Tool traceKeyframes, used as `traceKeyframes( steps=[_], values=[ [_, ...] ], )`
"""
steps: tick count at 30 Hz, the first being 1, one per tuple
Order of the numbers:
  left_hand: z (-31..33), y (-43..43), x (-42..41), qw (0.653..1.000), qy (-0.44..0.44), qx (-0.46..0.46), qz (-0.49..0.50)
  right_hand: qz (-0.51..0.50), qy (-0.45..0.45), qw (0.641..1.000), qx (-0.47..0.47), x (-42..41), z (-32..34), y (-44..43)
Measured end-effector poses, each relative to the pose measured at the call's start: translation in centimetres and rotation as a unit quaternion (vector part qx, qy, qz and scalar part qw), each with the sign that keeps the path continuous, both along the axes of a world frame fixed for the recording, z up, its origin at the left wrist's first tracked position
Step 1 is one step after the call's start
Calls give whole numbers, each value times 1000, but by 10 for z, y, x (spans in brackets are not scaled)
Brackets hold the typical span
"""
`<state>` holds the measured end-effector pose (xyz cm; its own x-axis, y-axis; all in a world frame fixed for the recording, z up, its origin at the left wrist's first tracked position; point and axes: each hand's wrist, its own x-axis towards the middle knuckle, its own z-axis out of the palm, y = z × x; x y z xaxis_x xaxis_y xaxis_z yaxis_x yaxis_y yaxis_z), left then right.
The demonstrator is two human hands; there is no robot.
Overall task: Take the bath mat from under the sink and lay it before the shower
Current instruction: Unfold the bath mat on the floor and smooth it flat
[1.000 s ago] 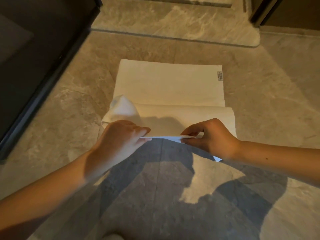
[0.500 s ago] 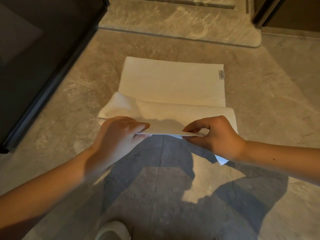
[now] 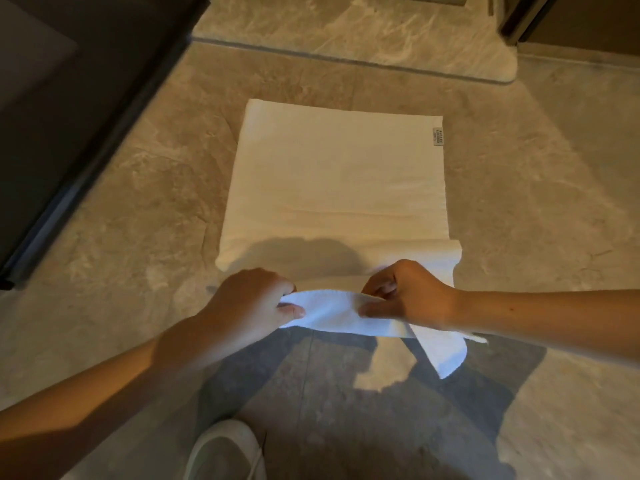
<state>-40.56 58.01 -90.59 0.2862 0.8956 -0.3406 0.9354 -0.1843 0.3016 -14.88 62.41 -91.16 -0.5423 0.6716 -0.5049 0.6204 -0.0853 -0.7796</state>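
Both forearms are bare to the frame's edge, with no sleeves showing; one foot wears a plain white rounded-toe shoe (image 3: 223, 452).

The bath mat (image 3: 332, 174) is plain cream-white, with a small grey label (image 3: 437, 136) at its right edge; the floor (image 3: 540, 216) is beige stone veined in paler swirls, the door frame (image 3: 86, 157) black, the shoe (image 3: 225, 452) white

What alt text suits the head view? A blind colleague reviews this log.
Two bare hands, left hand and right hand, pinch the near edge of a white bath mat, partly unfolded on a stone-tile floor.
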Motion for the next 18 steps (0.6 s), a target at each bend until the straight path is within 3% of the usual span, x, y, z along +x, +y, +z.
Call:
traceKeyframes(
  steps=[5, 10, 14, 18],
  values=[
    [-7, 20, 4, 994, -74, 65, -54, 32, -41, 996, 72, 2, -17, 12],
    [-18, 53, -2, 983, -55, 156, -78, 15, -25, 984, 176, -2, -15, 39],
    [-34, 72, -5, 986, -48, 135, -84, -3, -60, 965, 255, -2, -21, 56],
    [-55, 75, -9, 990, 40, 68, -116, 115, -154, 943, 270, 7, -38, 59]
  ],
)
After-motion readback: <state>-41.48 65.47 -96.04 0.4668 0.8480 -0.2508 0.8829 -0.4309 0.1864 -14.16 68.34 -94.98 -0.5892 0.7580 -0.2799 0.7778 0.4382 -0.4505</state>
